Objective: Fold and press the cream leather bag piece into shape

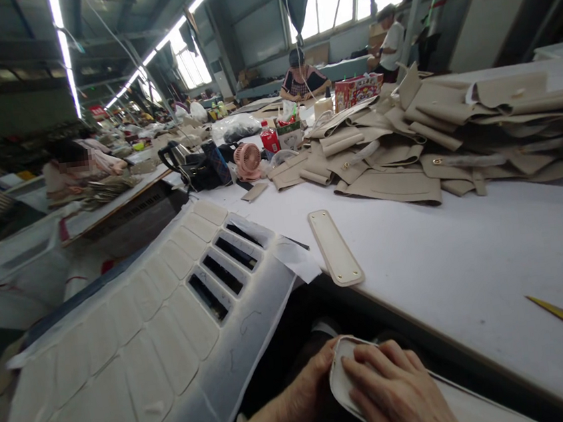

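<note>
We hold the piece low in front of us, below the worktop edge. Our left hand pinches its rounded end, and our right hand lies over it with the fingers pressed down, so both grips are clamped on it. We judge it light, thin, bendy and smooth, best taken by the rim. The right hand covers most of it, so we cannot tell its length or underside.

No legible text; print on red box, red bottle label too blurred
</note>
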Tool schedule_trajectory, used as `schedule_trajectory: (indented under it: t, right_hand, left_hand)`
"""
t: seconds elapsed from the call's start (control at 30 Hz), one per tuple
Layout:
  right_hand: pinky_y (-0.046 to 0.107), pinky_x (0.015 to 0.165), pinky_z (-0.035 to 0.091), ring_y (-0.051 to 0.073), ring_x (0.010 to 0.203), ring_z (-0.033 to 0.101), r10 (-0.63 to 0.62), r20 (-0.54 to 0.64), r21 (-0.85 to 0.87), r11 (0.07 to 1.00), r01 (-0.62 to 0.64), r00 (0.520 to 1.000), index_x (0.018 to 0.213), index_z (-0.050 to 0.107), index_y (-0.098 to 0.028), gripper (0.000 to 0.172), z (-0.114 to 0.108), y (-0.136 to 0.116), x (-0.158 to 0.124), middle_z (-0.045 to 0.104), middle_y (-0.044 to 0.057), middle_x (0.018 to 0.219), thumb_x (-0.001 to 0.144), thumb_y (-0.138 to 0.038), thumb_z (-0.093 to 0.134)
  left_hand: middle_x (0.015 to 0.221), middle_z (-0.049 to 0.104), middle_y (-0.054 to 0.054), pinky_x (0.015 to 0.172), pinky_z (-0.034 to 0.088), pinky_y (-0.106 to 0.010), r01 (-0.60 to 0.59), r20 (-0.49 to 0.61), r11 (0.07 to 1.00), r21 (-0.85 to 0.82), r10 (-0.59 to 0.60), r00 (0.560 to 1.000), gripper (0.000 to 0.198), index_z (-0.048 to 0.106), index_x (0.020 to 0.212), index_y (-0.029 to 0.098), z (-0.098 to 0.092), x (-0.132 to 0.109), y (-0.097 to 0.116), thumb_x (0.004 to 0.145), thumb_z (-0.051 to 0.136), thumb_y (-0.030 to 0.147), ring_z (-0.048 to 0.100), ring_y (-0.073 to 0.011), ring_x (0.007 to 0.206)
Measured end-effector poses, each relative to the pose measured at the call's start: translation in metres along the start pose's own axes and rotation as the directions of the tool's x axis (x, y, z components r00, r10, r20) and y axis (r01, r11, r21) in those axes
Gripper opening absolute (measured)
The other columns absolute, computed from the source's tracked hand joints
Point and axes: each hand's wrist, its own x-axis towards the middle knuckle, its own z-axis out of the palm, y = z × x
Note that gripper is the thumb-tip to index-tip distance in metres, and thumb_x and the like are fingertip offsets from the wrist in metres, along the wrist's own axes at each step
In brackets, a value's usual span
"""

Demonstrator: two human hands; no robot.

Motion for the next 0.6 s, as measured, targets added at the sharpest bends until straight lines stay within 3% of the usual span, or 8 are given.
schedule_trajectory:
  t: [0.2, 0.33, 0.5, 0.6]
  right_hand:
    - [0.032, 0.073, 0.036, 0.016, 0.088, 0.053, -0.010, 0.026, -0.023, 1.000, 0.011, 1.000, 0.115, 0.061, -0.031, 0.036, 0.001, 0.004, -0.004, 0.066, -0.009, 0.108, 0.081, -0.025, 0.068]
    - [0.030, 0.077, 0.039, 0.015, 0.094, 0.054, -0.052, 0.075, -0.051, 0.997, 0.056, 0.996, 0.123, 0.058, -0.033, 0.039, 0.003, 0.011, -0.007, 0.065, -0.011, 0.117, 0.085, -0.029, 0.066]
    - [0.031, 0.078, 0.039, 0.017, 0.093, 0.054, 0.013, 0.034, -0.006, 1.000, -0.012, 0.999, 0.116, 0.060, -0.031, 0.037, 0.006, 0.010, -0.009, 0.066, -0.010, 0.115, 0.080, -0.023, 0.066]
    - [0.031, 0.078, 0.040, 0.018, 0.092, 0.054, 0.034, 0.018, 0.023, 0.999, -0.035, 0.999, 0.114, 0.059, -0.029, 0.038, 0.008, 0.009, -0.011, 0.067, -0.009, 0.112, 0.077, -0.020, 0.067]
  left_hand:
    - [0.126, 0.061, -0.016, 0.105, 0.035, -0.039, 0.091, 0.038, 0.989, 0.114, -0.096, 0.995, 0.050, 0.056, 0.131, 0.010, 0.000, 0.000, 0.022, 0.091, 0.059, 0.041, 0.056, -0.0280, 0.119]
    - [0.120, 0.064, -0.012, 0.098, 0.039, -0.036, 0.173, 0.000, 0.958, 0.228, -0.177, 0.984, 0.052, 0.057, 0.132, 0.014, 0.000, -0.001, 0.039, 0.089, 0.062, 0.042, 0.059, -0.0258, 0.111]
    - [0.119, 0.066, -0.008, 0.099, 0.039, -0.036, 0.254, -0.026, 0.894, 0.369, -0.263, 0.964, 0.049, 0.058, 0.132, 0.018, 0.009, -0.003, 0.060, 0.090, 0.061, 0.042, 0.058, -0.0260, 0.111]
    - [0.121, 0.065, -0.007, 0.101, 0.038, -0.038, 0.241, -0.040, 0.856, 0.457, -0.252, 0.967, 0.049, 0.057, 0.133, 0.019, 0.014, -0.003, 0.066, 0.091, 0.059, 0.043, 0.057, -0.0267, 0.114]
